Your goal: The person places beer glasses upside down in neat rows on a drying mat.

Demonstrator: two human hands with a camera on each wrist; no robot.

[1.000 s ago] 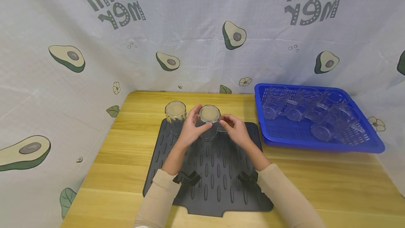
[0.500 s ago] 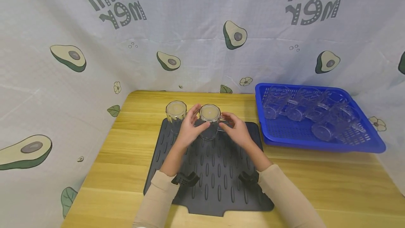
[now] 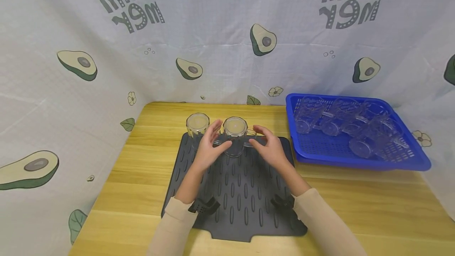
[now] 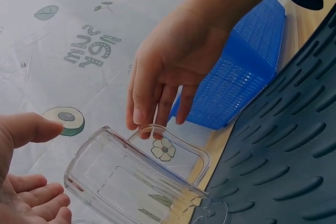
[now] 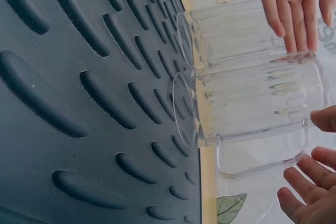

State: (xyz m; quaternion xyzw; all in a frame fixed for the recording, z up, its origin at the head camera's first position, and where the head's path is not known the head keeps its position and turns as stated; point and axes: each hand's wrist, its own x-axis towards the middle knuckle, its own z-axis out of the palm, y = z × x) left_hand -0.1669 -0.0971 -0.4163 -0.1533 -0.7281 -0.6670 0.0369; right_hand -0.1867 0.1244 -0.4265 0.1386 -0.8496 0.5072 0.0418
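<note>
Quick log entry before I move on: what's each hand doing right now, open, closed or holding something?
Left hand: open, holding nothing, beside a glass mug.
Right hand: open, holding nothing, across that mug.

The left wrist view crops the left hand (image 4: 18, 202).

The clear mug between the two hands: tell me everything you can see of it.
The clear mug is see-through and colourless, glass or clear plastic by its look, with faceted sides, a round base and one looped handle. It stands upside down, mouth on the dark ribbed mat near its far edge, handle to the person's right. Another upturned mug stands to its left. The left hand and right hand flank it closely; whether either touches it is unclear.
</note>
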